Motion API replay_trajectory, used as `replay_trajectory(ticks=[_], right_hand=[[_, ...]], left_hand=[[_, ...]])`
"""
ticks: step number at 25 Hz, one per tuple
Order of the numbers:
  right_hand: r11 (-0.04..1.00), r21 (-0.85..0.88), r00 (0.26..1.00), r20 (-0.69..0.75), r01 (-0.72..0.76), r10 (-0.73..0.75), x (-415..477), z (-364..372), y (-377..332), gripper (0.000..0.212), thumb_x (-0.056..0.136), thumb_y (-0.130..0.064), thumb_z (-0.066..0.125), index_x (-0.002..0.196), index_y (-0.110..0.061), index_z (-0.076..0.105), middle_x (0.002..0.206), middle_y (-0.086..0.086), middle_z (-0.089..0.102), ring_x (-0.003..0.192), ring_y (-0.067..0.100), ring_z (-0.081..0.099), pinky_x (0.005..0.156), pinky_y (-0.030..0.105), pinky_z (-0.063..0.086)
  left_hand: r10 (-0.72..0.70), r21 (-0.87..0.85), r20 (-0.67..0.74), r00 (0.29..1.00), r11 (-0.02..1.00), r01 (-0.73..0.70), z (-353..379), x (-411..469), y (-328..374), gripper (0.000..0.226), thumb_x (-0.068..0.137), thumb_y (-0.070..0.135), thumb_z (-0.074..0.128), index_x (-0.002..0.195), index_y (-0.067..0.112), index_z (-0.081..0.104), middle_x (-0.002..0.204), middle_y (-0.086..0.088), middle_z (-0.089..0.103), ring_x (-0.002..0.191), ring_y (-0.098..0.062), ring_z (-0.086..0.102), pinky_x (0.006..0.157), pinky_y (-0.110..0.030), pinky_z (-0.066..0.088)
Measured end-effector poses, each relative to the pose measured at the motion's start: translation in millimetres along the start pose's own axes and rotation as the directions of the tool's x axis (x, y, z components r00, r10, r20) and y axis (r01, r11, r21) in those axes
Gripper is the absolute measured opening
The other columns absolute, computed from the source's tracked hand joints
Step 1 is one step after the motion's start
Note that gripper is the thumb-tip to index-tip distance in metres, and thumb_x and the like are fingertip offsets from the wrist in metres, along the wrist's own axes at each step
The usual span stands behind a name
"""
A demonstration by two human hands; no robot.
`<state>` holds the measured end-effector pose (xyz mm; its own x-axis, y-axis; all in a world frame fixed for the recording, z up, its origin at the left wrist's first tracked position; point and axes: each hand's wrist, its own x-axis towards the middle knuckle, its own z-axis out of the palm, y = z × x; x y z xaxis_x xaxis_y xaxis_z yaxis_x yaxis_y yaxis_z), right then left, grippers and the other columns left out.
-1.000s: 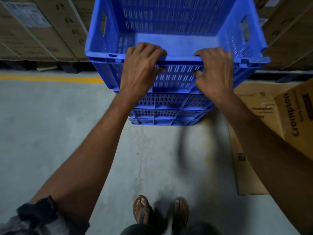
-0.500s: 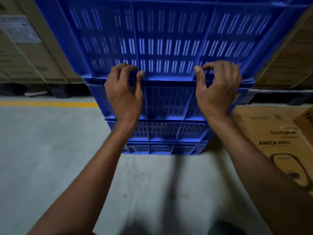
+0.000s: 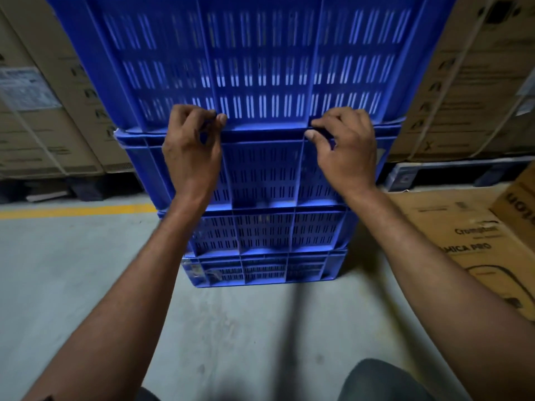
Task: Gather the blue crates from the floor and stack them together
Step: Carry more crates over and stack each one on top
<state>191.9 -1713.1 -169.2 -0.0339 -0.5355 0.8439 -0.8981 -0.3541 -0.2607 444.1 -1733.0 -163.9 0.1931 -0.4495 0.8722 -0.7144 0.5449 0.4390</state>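
In the centre of the frame, the left hand (image 3: 192, 153) and the right hand (image 3: 346, 149) are both closed on the bottom edge of the top blue slotted plastic crate (image 3: 252, 62), probably to seat it squarely on the stack of blue plastic crates (image 3: 266, 224) on the grey concrete floor (image 3: 72, 270).

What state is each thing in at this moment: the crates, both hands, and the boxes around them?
Top crate: on the stack, near wall toward the camera, held at its bottom edge.
Crate stack: three nested crates standing upright on the floor.
Left hand: fingers curled, grip on the top crate's lower edge.
Right hand: the same, on the other side.
Cardboard box: lying on the floor beside the stack, closed.
Stacked cartons: strapped, on pallets.
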Motion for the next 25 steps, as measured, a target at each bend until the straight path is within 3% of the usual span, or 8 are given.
replay_trajectory(ticks=[4,7,12,16,19,22,24,25], right_hand=[[0.993,0.01,0.992,-0.044,-0.119,0.119,1.3,-0.5,-23.3,0.034,0.096,-0.05,0.059,0.1,-0.02,0.075,0.098,-0.003,0.065,0.093,0.017,0.053,0.078,0.026,0.041],[0.97,0.061,0.967,-0.087,-0.236,0.241,6.8,5.8,-37.1,0.026,0.094,-0.042,0.065,0.09,-0.018,0.074,0.09,-0.003,0.063,0.087,0.018,0.054,0.074,0.025,0.037],[0.987,-0.014,0.986,-0.031,-0.162,0.161,-4.2,8.8,-32.5,0.024,0.092,-0.033,0.07,0.104,-0.012,0.074,0.099,0.0,0.061,0.096,0.023,0.052,0.078,0.034,0.045],[0.979,-0.066,0.981,-0.044,-0.192,0.189,-6.9,10.7,-42.6,0.026,0.093,-0.028,0.07,0.109,-0.009,0.073,0.11,0.003,0.064,0.105,0.026,0.053,0.085,0.036,0.048],[0.974,0.002,0.968,-0.107,-0.227,0.226,-11.0,13.0,-51.0,0.021,0.094,-0.024,0.07,0.108,-0.008,0.069,0.113,0.006,0.064,0.107,0.028,0.053,0.09,0.039,0.047],[0.993,-0.041,0.974,-0.196,0.107,-0.113,-17.5,28.1,-92.2,0.017,0.095,-0.021,0.07,0.106,-0.009,0.07,0.11,0.009,0.067,0.103,0.031,0.058,0.091,0.04,0.044],[0.954,0.006,0.952,-0.08,0.298,-0.297,-4.1,49.4,-127.7,0.018,0.094,-0.019,0.07,0.109,-0.009,0.072,0.112,0.008,0.068,0.103,0.03,0.06,0.089,0.041,0.046],[0.952,0.033,0.953,-0.011,0.305,-0.304,5.0,60.5,-143.9,0.021,0.093,-0.018,0.071,0.112,-0.01,0.072,0.116,0.008,0.067,0.104,0.029,0.059,0.088,0.041,0.048]], left_hand=[[0.03,0.253,0.051,0.998,0.967,-0.042,-7.9,-4.9,-1.7,0.036,0.1,0.051,0.057,0.093,0.019,0.07,0.103,0.003,0.067,0.086,-0.017,0.061,0.078,-0.035,0.045],[0.151,0.367,0.104,0.983,0.913,-0.178,-18.1,-13.0,-17.6,0.019,0.101,0.038,0.058,0.105,0.027,0.072,0.106,0.008,0.069,0.094,-0.017,0.06,0.089,-0.036,0.039],[0.191,0.405,0.072,0.979,0.891,-0.204,-20.3,1.2,-20.7,0.015,0.097,0.028,0.066,0.087,0.023,0.075,0.081,0.002,0.067,0.073,-0.022,0.057,0.057,-0.036,0.041],[0.174,0.429,0.167,0.971,0.874,-0.23,-33.8,-4.3,-32.5,0.014,0.098,0.028,0.065,0.106,0.027,0.075,0.095,0.007,0.07,0.083,-0.018,0.058,0.05,-0.034,0.045],[0.171,0.401,0.167,0.971,0.888,-0.226,-41.9,4.5,-37.4,0.008,0.094,0.027,0.068,0.097,0.025,0.076,0.089,0.005,0.07,0.078,-0.018,0.059,0.051,-0.037,0.048],[-0.033,0.217,-0.074,0.997,0.975,0.048,-64.3,6.1,-49.4,0.009,0.097,0.027,0.065,0.1,0.021,0.071,0.098,0.005,0.068,0.084,-0.013,0.062,0.066,-0.027,0.048],[-0.298,0.081,-0.171,0.939,0.946,0.315,-80.9,13.3,-68.8,0.022,0.1,0.033,0.059,0.118,0.022,0.064,0.114,0.006,0.065,0.102,-0.01,0.06,0.084,-0.024,0.048],[-0.409,0.036,-0.136,0.902,0.908,0.417,-87.0,19.5,-78.9,0.028,0.101,0.035,0.056,0.125,0.022,0.062,0.121,0.007,0.065,0.109,-0.009,0.059,0.091,-0.024,0.047]])
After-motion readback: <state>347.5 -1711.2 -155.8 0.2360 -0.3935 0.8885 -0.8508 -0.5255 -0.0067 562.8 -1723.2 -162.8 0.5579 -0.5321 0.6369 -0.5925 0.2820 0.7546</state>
